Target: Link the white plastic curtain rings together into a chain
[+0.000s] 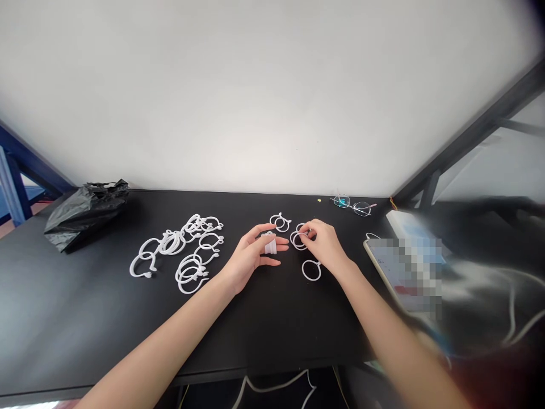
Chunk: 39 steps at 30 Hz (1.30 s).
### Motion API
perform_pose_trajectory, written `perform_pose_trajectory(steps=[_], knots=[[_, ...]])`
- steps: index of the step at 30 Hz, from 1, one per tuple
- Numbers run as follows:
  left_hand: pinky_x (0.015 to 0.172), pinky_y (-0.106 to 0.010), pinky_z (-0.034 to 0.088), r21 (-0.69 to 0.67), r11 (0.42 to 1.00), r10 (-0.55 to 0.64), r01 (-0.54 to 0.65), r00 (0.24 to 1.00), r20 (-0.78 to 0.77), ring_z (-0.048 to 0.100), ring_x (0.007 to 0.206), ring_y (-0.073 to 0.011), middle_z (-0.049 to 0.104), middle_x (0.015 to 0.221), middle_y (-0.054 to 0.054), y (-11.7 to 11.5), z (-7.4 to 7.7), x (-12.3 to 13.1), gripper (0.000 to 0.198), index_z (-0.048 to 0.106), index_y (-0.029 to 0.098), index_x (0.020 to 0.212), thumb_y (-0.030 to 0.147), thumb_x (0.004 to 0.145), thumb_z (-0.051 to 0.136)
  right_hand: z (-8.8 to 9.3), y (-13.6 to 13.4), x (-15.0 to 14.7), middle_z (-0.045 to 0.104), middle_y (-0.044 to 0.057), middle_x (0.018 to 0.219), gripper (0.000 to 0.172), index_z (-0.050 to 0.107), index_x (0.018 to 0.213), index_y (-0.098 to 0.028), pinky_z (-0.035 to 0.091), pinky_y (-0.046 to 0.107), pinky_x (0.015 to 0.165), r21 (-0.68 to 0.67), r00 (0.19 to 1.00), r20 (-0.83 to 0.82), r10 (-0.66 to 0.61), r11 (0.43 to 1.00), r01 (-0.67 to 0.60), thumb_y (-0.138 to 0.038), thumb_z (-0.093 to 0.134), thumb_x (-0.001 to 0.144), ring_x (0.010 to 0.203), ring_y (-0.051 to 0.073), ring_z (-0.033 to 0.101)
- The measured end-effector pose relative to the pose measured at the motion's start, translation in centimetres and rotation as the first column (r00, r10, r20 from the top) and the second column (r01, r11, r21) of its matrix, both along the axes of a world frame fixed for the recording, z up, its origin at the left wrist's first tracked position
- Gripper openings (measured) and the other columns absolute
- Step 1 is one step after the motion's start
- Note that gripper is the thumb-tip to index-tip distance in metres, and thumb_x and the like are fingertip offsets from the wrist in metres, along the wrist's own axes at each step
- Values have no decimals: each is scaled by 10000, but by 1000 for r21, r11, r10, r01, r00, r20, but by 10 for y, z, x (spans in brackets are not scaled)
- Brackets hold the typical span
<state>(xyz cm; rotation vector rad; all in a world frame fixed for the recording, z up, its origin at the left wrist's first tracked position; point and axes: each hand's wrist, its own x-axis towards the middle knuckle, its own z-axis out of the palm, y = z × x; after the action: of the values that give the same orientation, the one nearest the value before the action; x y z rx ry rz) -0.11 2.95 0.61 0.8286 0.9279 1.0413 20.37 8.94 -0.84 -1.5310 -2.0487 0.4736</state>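
Our left hand lies half curled on the black table. Its fingers are closed loosely on a stack of rings, a small white ribbed bundle that may be slipped over one finger; we cannot tell. At 3 o'clock from it, our right hand has thumb and fingertips pinched together on the white rings, held just above the tabletop.

We judge these rings to be thin moulded plastic: very light, smooth enough to slip, and springy rather than stiff. They look likely to snap if bent hard at the little knobs. The plain round rim looks like the best place to pinch them.

Around us, the black plastic bag slumps at 10 o'clock, well apart. A tablet lies at 3 o'clock, with a notebook beyond it and white cables trailing near. The heap of rings spreads at 9 o'clock, near our left wrist. Eyeglasses rest at 1 o'clock by the wall. A ring pair sits at 12 o'clock, and one loose ring lies at 6 o'clock, just beside our right wrist. Nothing lies between our hands.
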Motion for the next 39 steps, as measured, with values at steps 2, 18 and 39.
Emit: perform_pose_trajectory(steps=[2,18,39], knots=[[662,-266,569,-1,1000,-3,3,1000,-1,671,989,-234,707,1034,-110,0,1,0,318,564,207,1182,340,896,604,5,-1,0,614,23,764,55,669,717,-170,450,284,624,-32,995,-96,-17,999,14,-153,635,756,629,138,579],[711,-297,578,-8,995,-99,99,994,35,613,1005,-214,661,985,-77,1,-6,0,306,582,199,1120,394,886,612,21,-20,-20,693,50,779,162,727,878,-158,487,242,529,-280,780,-614,118,892,-355,-260,703,754,679,150,629],[734,-287,515,367,919,-153,142,988,1,598,708,-131,617,733,-21,-7,4,5,164,679,150,891,260,908,558,27,-28,-28,606,4,690,305,647,798,-160,477,227,552,-452,690,-714,116,676,-582,-463,654,838,671,129,604]])
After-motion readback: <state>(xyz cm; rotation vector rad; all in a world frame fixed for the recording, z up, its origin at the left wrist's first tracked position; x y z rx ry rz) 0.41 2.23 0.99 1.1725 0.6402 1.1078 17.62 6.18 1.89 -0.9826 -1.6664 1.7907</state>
